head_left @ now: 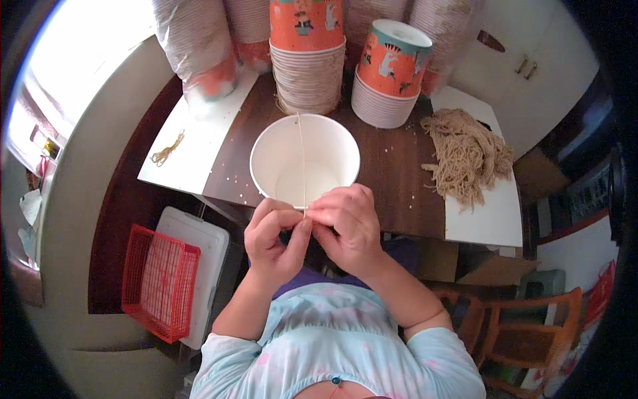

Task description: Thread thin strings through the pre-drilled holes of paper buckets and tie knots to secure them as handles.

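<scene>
A person's left hand (pixel 276 233) and right hand (pixel 349 229) meet at the near rim of a white paper bucket (pixel 269 156), the fingers of both pinched on a thin tan cord (pixel 303 149) that runs straight across the open mouth from the far rim. The bucket stands mouth up at the front of a dark brown tabletop (pixel 402 199). Whether the cord is knotted or threaded on the near side is hidden by the fingertips. Done well, the work would seem to call for a light pinch close to the rim and just enough pull to keep the cord straight without bending the paper wall. Behind, a tall stack of nested buckets (pixel 308 80) and a shorter orange-topped stack (pixel 389 86) limit room to slide the bucket back. A heap of tan cords (pixel 472 156) lies to the right, a small cord bundle (pixel 167 149) to the left, both well apart from the hands; a red plastic basket (pixel 159 286) sits at lower left.
</scene>
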`<state>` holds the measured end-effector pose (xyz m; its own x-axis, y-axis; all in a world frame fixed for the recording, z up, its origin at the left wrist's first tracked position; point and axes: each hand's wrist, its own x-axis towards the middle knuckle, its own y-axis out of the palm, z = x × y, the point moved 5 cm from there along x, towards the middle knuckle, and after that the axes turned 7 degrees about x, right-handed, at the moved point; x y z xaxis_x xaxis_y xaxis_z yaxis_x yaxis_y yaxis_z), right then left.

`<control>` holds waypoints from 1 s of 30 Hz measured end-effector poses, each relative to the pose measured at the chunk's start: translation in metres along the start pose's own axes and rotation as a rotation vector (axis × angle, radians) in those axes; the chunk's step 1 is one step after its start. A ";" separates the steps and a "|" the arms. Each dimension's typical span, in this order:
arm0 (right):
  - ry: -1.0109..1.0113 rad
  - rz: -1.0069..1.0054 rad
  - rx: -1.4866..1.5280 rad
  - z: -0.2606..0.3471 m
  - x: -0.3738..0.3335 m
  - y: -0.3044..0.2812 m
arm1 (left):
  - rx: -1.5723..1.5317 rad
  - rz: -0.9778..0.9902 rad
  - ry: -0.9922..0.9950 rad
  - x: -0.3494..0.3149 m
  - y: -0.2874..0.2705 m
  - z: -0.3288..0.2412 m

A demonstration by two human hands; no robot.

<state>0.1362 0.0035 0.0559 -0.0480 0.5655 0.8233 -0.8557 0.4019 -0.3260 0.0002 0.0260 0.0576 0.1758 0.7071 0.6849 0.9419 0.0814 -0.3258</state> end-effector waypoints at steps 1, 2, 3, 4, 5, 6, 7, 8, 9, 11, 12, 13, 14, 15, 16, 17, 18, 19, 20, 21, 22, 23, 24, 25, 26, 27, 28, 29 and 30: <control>-0.003 0.023 -0.061 0.005 -0.001 -0.001 | -0.203 -0.038 -0.062 -0.003 -0.004 0.004; -0.005 0.044 -0.123 0.007 0.000 -0.001 | -0.407 -0.072 -0.121 -0.003 -0.008 0.006; 0.019 0.052 -0.116 0.002 0.000 0.001 | -0.568 -0.084 -0.137 0.000 -0.013 0.004; 0.006 0.053 -0.113 0.001 0.001 -0.001 | -0.564 -0.094 -0.128 0.004 -0.013 0.001; 0.030 0.082 -0.128 -0.001 0.002 -0.001 | -0.719 -0.080 -0.227 0.008 -0.008 0.003; 0.053 0.110 -0.146 -0.003 0.004 -0.002 | -0.874 -0.065 -0.326 0.012 -0.003 0.005; 0.045 0.110 -0.150 -0.003 0.004 -0.004 | -0.911 -0.053 -0.359 0.014 -0.001 0.005; 0.086 0.166 -0.156 -0.006 0.004 -0.003 | -0.917 -0.055 -0.351 0.015 0.000 0.007; 0.126 0.221 -0.162 -0.009 0.004 -0.004 | -0.939 -0.040 -0.336 0.015 0.001 0.011; 0.120 0.302 -0.091 -0.010 0.015 -0.011 | -0.956 -0.036 -0.314 0.013 -0.001 0.018; 0.124 0.381 -0.020 -0.013 0.021 -0.014 | -0.910 -0.008 -0.277 0.014 -0.003 0.018; 0.171 0.322 -0.027 -0.022 0.029 -0.028 | -0.869 0.021 -0.237 0.017 -0.004 0.019; 0.218 0.268 -0.022 -0.032 0.038 -0.040 | -0.864 0.011 -0.229 0.016 -0.008 0.022; 0.215 0.279 -0.289 -0.039 0.057 -0.051 | -0.856 0.028 -0.213 0.017 -0.011 0.024; 0.381 0.315 -0.301 -0.056 0.067 -0.057 | -0.858 0.053 -0.196 0.017 -0.011 0.026; 0.394 0.335 -0.468 -0.082 0.067 -0.064 | -0.876 0.060 -0.181 0.018 -0.008 0.027; 0.616 0.530 -0.315 -0.114 0.063 -0.056 | -0.898 0.118 -0.107 0.018 -0.007 0.025; 0.830 0.722 -0.154 -0.130 0.062 -0.045 | -0.919 0.171 -0.029 0.019 -0.006 0.024; 0.849 0.743 -0.053 -0.131 0.062 -0.040 | -0.873 0.069 -0.069 0.015 -0.009 0.027; 0.806 0.619 -0.109 -0.127 0.062 -0.045 | -0.720 -0.116 -0.197 0.015 -0.017 0.040; 0.752 0.507 -0.151 -0.109 0.068 -0.042 | -0.551 -0.312 -0.324 0.011 -0.031 0.056; 0.421 0.349 -0.176 -0.088 0.075 -0.047 | -0.617 -0.402 -0.478 0.006 -0.038 0.080; 0.215 0.238 -0.185 -0.069 0.075 -0.048 | -0.696 -0.316 -0.585 0.009 -0.037 0.090; 0.004 0.130 -0.181 -0.046 0.078 -0.050 | -0.766 -0.234 -0.688 0.011 -0.037 0.096; -0.092 0.226 -0.160 -0.029 0.081 -0.047 | -0.751 -0.015 -0.707 0.012 -0.033 0.095; -0.188 0.321 -0.140 -0.012 0.086 -0.044 | -0.775 -0.045 -0.558 0.026 -0.031 0.088; -0.181 0.402 -0.072 -0.002 0.091 -0.043 | -0.801 -0.069 -0.412 0.042 -0.027 0.078; -0.188 0.401 -0.082 -0.004 0.097 -0.045 | -0.808 -0.063 -0.323 0.060 -0.032 0.067; -0.028 0.375 0.186 -0.014 0.108 -0.047 | -0.719 -0.079 -0.220 0.080 -0.039 0.054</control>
<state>0.1786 0.0553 0.1534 -0.3861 0.6268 0.6768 -0.8546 0.0332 -0.5182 -0.0379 0.1173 0.0895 0.1095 0.8481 0.5184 0.9174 -0.2871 0.2758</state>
